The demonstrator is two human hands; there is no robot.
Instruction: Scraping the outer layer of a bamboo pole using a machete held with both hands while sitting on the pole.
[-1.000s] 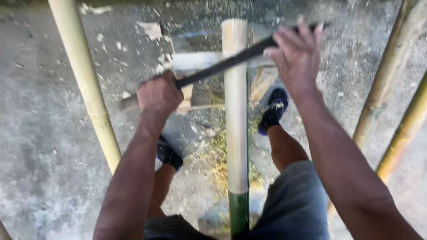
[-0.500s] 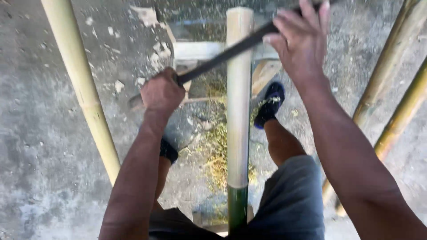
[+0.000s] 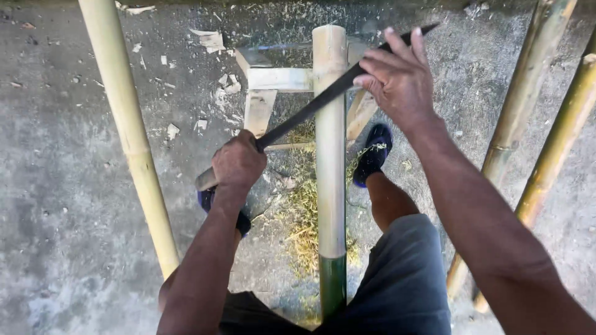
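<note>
Bamboo pole (image 3: 329,155): runs from near, between the person's legs, to far, resting on a small wooden stand (image 3: 273,80); pale and stripped along most of its length, green skin left at the near end.
Blade (image 3: 310,110): long and dark, laid slantwise across the pole near its far end.
Left hand (image 3: 238,162): clenched around the blade's handle, left of the pole.
Right hand (image 3: 397,77): fingers pressed over the blade's back, right of the pole.
Doing it well: I judge even pressure from both hands and a shallow blade angle matter, with fingers kept off the edge.
Around: shavings (image 3: 304,217) on the concrete floor (image 3: 56,186), another bamboo pole (image 3: 127,130) to the left, two leaning poles (image 3: 540,118) to the right.
In the way: both feet sit close beside the pole, the right shoe (image 3: 372,155) nearest the blade's path.
</note>
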